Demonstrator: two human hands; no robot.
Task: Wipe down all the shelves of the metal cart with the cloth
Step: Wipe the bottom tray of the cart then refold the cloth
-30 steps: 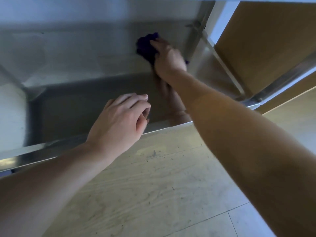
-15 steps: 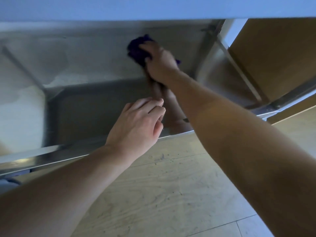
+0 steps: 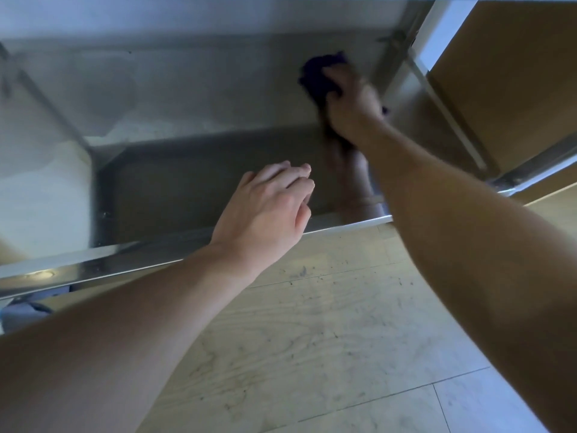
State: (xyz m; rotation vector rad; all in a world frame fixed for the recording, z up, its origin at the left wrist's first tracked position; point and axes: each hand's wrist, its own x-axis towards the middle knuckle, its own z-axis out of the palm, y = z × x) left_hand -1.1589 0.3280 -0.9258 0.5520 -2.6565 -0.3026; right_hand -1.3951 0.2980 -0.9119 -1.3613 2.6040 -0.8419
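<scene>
down low, the person's right hand is reaching deep into the stainless steel cart, onto its lower shelf. its fingers are curling over a bunched dark purple cloth, gripping it and pressing it against the metal. the cloth is sitting at the far right of the shelf, just beside the cart's rear corner post, with most of it poking out past the fingertips on the left. the polished metal is throwing back a dim reflection of the hand and wrist just below them. the left hand is hanging over the shelf's front rim, well apart from the cloth. its fingers are lying together, loosely bent and holding nothing, and i cannot tell whether they are touching the metal. both bare forearms are stretching in from the near side. a flat metal rail is running along the right end of the shelf, and a brown wooden panel is standing behind it. below the cart's edge a pale wood-grain floor is showing, flecked with small dark marks.
</scene>
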